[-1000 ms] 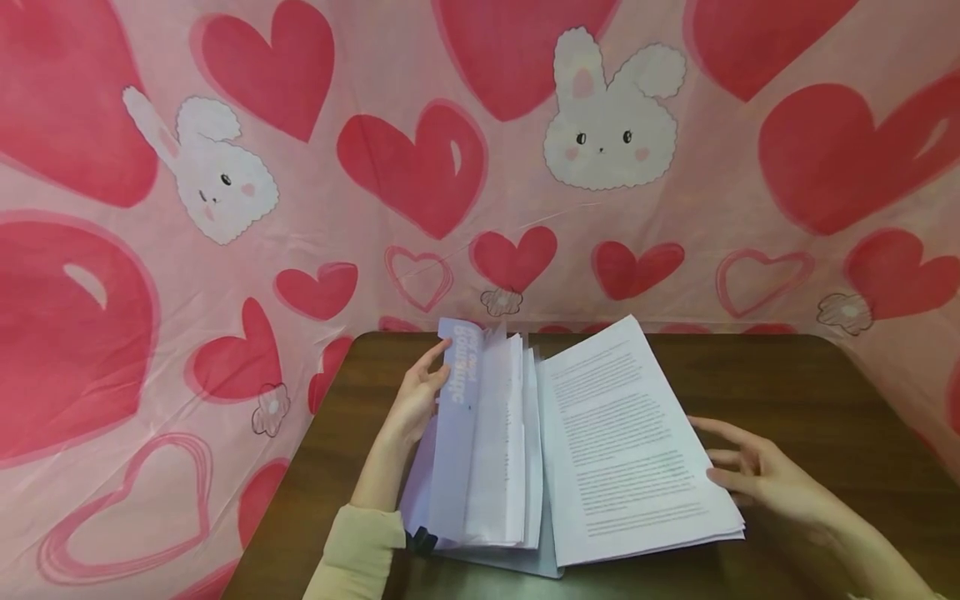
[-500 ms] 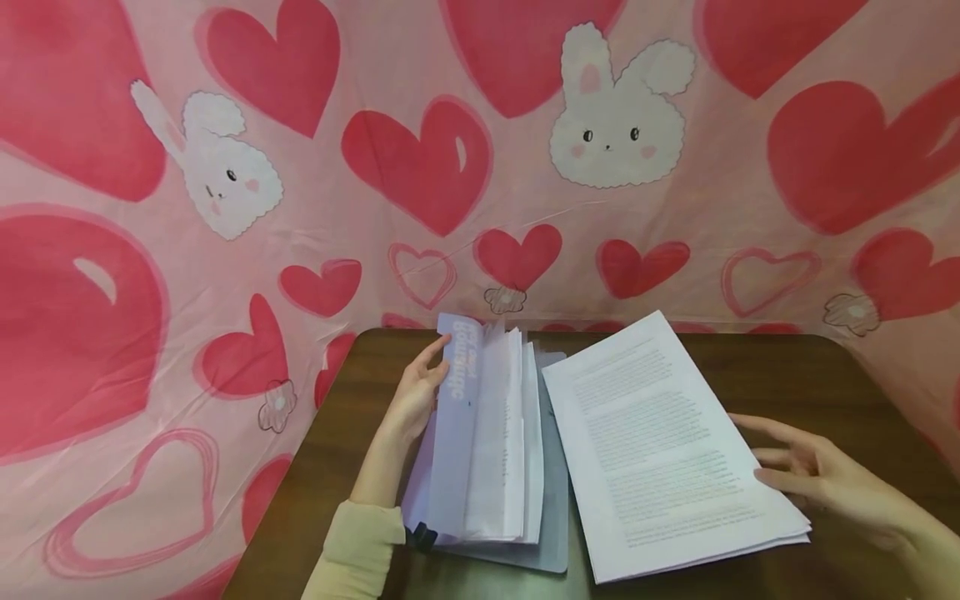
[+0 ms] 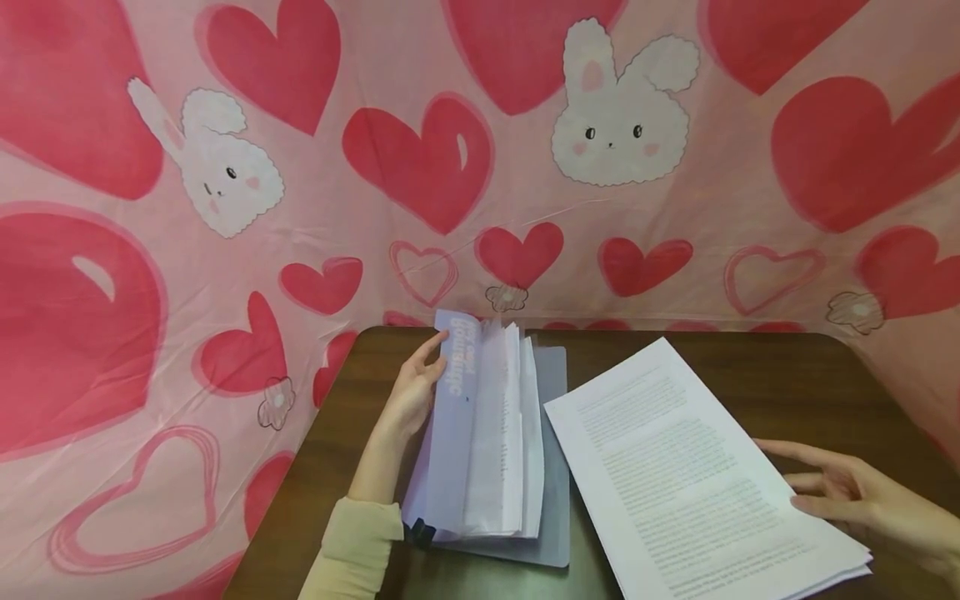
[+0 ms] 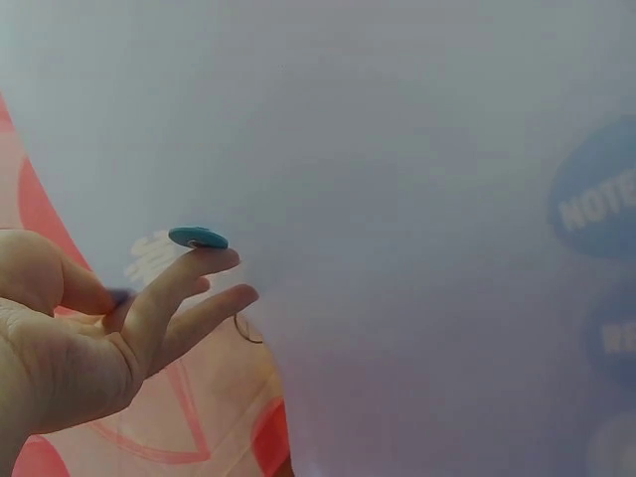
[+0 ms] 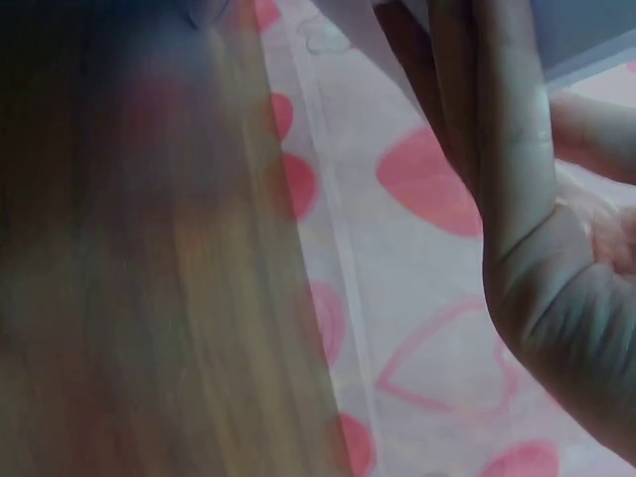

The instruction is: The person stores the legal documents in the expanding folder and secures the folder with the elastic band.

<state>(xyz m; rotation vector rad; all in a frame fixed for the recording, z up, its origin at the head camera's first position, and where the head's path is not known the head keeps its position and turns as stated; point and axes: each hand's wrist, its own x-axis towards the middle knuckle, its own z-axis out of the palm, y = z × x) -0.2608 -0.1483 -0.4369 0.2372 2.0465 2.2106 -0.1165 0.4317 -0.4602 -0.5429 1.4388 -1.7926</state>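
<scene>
In the head view my left hand [image 3: 408,400] holds the raised lilac cover [image 3: 452,442] of a ring binder by its left edge. White sheets and clear sleeves [image 3: 495,458] stand partly turned inside it, over the grey back cover [image 3: 557,483]. The left wrist view has the cover [image 4: 427,278] filling most of the frame, with a small teal disc [image 4: 199,238] at a fingertip. To the right, my right hand [image 3: 847,500] pinches a stack of printed sheets [image 3: 682,475] by its right edge, thumb on top. That stack is apart from the binder, tilted, its near corner out of frame.
The binder lies on a dark wooden table [image 3: 825,375]. A black clip-like part [image 3: 418,533] sits at the cover's near left corner. Behind and to the left hangs a pink cloth [image 3: 525,192] with red hearts and white rabbits.
My right hand has drawn the stack of printed sheets rightward and nearer, off the grey back cover, baring more of it. My left hand has kept its hold on the binder cover.
</scene>
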